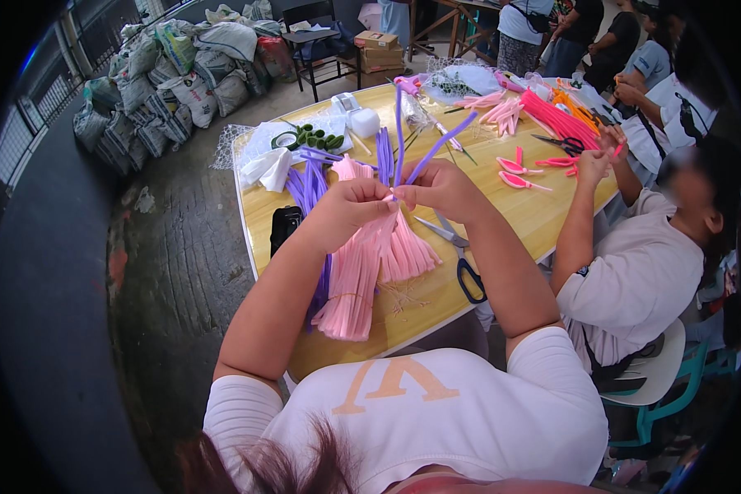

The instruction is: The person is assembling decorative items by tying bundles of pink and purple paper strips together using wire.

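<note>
Two purple pipe cleaners rise in a V shape from between my hands, above the table. My left hand is closed in a pinch at their lower ends, where a small pale pink bit shows. Beside it, my right hand pinches the same spot, fingertips touching those of the left. Beneath my hands lies a large bundle of pale pink pipe cleaners, with another pink bunch fanned out to its right. Loose purple pipe cleaners lie to the left. Scissors rest partly open near my right forearm.
On the yellow table are a black phone-like object, green fuzzy pieces, a white dispenser and hot-pink pipe cleaners. A co-worker sits at the right, hands raised. Stuffed sacks are piled behind.
</note>
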A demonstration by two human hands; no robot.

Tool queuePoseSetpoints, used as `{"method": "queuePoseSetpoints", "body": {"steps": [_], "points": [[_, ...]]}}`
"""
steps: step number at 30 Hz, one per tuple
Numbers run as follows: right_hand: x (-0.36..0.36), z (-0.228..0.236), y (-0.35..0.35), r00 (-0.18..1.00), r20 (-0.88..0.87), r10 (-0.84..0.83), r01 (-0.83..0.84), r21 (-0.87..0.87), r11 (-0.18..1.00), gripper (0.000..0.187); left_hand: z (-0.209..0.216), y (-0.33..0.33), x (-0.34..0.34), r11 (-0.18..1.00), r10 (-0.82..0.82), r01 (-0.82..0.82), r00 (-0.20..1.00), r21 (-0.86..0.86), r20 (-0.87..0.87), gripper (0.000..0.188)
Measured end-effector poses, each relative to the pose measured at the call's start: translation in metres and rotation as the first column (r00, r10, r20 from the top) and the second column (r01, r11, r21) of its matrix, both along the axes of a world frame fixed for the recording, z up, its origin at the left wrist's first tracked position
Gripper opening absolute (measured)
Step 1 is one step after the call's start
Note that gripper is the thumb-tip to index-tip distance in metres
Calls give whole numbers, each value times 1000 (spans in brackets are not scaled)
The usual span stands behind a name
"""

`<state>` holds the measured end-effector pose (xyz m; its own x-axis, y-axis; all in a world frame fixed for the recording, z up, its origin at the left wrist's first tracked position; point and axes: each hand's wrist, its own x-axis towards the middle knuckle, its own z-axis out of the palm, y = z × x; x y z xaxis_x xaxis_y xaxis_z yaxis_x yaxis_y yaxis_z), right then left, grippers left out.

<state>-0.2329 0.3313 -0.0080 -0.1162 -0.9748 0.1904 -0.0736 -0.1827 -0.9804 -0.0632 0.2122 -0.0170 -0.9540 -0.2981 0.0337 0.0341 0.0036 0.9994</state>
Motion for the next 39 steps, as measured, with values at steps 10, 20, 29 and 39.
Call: {"method": "queuePoseSetpoints", "body": {"steps": [10,20,29,39], "points": [[5,10,5,997,-76,5,-9,-53,999,18,-6,-2,-3,996,16,-5,992,90,-125,9],[5,0,0,864,-456,-215,185,-109,977,24,2,12,0,874,216,-268,962,-405,-169,9],[15,1,-3,984,-2,-176,176,58,983,21,13,22,1,359,212,-519,855,-776,-474,9],[19,4,2,942,-300,-152,103,-172,980,19,-1,-15,8,884,-140,169,985,437,-97,22]]}}
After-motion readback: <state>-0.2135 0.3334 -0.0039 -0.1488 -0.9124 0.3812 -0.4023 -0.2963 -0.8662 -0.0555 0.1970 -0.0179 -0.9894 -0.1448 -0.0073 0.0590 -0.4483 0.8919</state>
